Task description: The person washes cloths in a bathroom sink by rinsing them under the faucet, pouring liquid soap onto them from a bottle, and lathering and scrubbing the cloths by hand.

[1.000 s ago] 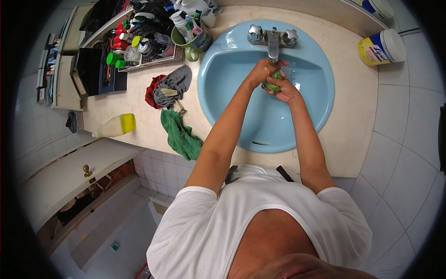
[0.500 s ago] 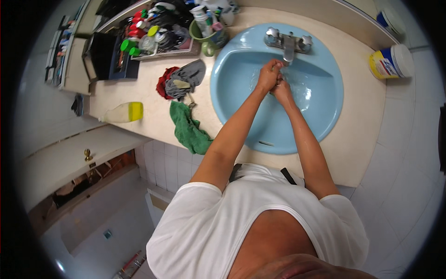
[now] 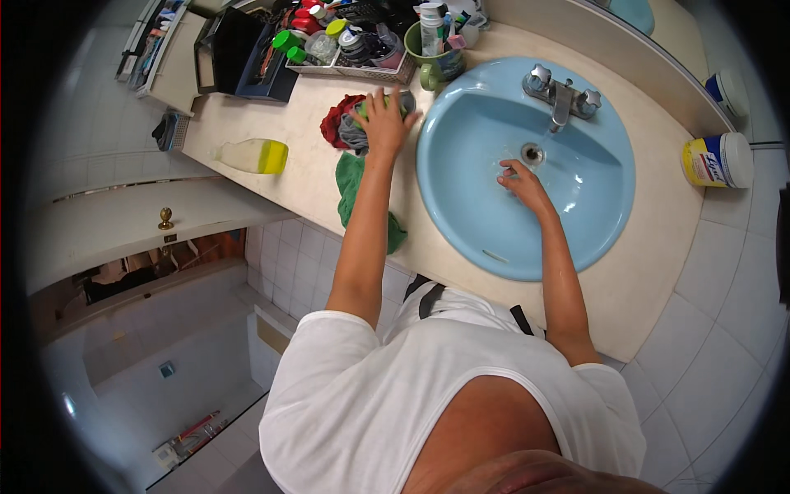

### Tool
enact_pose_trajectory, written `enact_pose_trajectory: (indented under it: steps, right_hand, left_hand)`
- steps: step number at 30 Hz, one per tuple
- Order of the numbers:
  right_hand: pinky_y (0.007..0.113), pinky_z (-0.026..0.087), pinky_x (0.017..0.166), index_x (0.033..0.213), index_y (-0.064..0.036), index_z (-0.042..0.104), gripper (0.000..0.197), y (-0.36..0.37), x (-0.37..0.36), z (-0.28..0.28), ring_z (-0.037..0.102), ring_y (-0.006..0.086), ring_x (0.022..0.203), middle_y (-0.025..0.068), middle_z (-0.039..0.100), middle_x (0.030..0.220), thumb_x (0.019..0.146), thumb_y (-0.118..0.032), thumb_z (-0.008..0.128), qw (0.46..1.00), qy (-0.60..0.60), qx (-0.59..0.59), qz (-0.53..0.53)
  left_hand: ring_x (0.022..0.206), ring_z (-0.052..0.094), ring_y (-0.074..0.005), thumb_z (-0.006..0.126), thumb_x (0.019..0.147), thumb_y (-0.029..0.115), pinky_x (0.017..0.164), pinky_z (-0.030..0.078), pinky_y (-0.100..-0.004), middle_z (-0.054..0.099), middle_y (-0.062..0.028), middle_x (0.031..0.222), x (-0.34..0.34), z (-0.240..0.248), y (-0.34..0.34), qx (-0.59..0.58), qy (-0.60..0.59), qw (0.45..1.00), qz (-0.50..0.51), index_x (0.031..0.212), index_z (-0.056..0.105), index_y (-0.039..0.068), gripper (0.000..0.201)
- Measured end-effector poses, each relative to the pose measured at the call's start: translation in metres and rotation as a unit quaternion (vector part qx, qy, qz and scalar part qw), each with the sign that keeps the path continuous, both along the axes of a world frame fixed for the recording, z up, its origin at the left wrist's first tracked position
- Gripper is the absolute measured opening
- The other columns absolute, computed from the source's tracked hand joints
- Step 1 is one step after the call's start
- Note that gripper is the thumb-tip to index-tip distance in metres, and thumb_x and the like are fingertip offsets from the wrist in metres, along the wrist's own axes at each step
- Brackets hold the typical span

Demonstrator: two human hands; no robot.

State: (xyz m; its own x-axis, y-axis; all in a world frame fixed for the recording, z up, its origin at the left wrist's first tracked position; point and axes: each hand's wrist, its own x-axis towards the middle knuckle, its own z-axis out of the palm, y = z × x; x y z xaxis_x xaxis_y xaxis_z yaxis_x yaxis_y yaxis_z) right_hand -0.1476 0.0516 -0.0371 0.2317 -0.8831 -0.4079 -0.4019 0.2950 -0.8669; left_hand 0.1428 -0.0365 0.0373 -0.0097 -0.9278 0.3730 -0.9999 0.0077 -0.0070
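My left hand [image 3: 382, 123] reaches over the counter with its fingers spread above a bunched grey cloth [image 3: 352, 137] and a red cloth [image 3: 331, 121]. Something bright green [image 3: 360, 109] shows beneath these fingers, too covered to name. A green towel [image 3: 350, 177] lies beside the left forearm and hangs toward the counter's front edge. Inside the blue sink [image 3: 461, 181], my right hand [image 3: 527, 186] hovers below the drain, fingers loosely bent and apart, holding nothing. Water glints in the basin, under the chrome faucet [image 3: 561, 103].
A bottle with a yellow-green end [image 3: 263, 156] lies on the counter at left. A green mug [image 3: 429, 76] with tubes and brushes stands behind, near a basket [image 3: 395, 72] of toiletries. At right sits a blue-and-yellow tub [image 3: 714, 161] with a white lid.
My hands, together under the faucet before, are now apart. The left has moved out of the sink to the cloths; the right stays over the basin. The view has shifted.
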Motion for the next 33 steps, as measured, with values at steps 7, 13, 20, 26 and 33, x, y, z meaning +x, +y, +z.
enact_pose_trajectory:
  steps: [7,13,20,26,33]
  right_hand:
    - [0.027,0.047,0.068,0.115,-0.0074,0.054,0.030,-0.008,-0.013,0.005,0.058,0.0130,0.079,0.0033,0.058,0.096,0.088,-0.021,0.056,0.966,-0.196,0.115,-0.127]
    - [0.027,0.049,0.067,0.108,-0.0013,0.055,0.023,-0.042,-0.043,-0.025,0.059,0.0162,0.078,0.0085,0.060,0.091,0.090,-0.017,0.054,0.890,-0.375,0.096,-0.242]
    - [0.028,0.051,0.064,0.101,0.0057,0.057,0.023,-0.065,-0.031,-0.039,0.062,0.0224,0.075,0.0147,0.063,0.086,0.090,-0.014,0.054,0.783,-0.506,0.128,-0.338]
    - [0.030,0.054,0.070,0.104,0.0053,0.056,0.027,-0.073,-0.026,-0.041,0.063,0.0239,0.080,0.0166,0.064,0.094,0.090,-0.017,0.055,0.805,-0.503,0.122,-0.291]
    - [0.031,0.049,0.082,0.110,0.0007,0.057,0.034,-0.064,-0.028,-0.033,0.060,0.0220,0.096,0.0155,0.062,0.107,0.090,-0.027,0.056,0.826,-0.495,0.117,-0.243]
  left_hand:
    - [0.132,0.026,-0.0359,0.059,0.081,0.045,0.102,0.011,-0.0640,0.034,-0.0158,0.140,0.032,0.017,0.010,0.107,0.209,0.971,-0.050,0.133,0.042,0.019,0.060]
    - [0.120,0.040,-0.0369,0.066,0.078,0.033,0.097,0.034,-0.0445,0.040,-0.0219,0.131,0.077,0.044,0.081,0.039,0.246,0.968,0.019,0.125,0.049,0.010,0.055]
    - [0.117,0.043,-0.0368,0.072,0.071,0.027,0.098,0.037,-0.0404,0.043,-0.0237,0.128,0.067,0.032,0.164,0.327,0.240,0.900,0.158,0.132,0.038,0.006,0.073]
    - [0.113,0.049,-0.0228,0.074,0.070,0.018,0.095,0.039,-0.0327,0.052,-0.0133,0.121,0.011,0.074,0.152,0.387,0.445,0.804,-0.078,0.130,0.042,0.005,0.068]
    - [0.126,0.036,-0.0330,0.070,0.076,0.034,0.102,0.032,-0.0400,0.036,-0.0206,0.136,-0.031,0.085,0.117,0.217,0.438,0.856,-0.167,0.129,0.044,0.006,0.065]
